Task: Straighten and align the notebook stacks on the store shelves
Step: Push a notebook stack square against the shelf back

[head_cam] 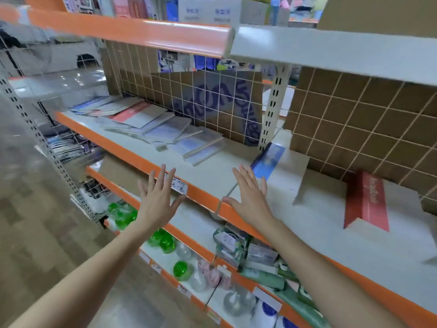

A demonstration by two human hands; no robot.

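Notebooks (pixel 151 124) — a loose, slanted spread at the left of the middle shelf (pixel 212 171), overlapping one another in a fanned row that runs from the back left toward the centre, covers pale blue, grey and one red-pink, edges out of line. Below them, on the lower shelf, green round bottles (pixel 163 240) and clear ones, partly blurred. My left hand (pixel 157 200): raised in front of the shelf's orange edge, fingers straight and spread, palm turned away from me, grasping nothing, just before a handwritten price tag (pixel 178 184). My right hand (pixel 250 197): likewise released, fingers straight and close together, held above the orange edge where two shelf boards meet, touching no notebook that I can see. Just beyond its fingertips — a blue-covered notebook (pixel 268 162) lying beside the perforated upright post (pixel 274 107), next to a plain cardboard sheet (pixel 314 185). Behind, a wire grid backed with brown cardboard (pixel 354 114). Far right on the same shelf, a red box (pixel 369 202) with script lettering, lying flat, well apart from both hands.
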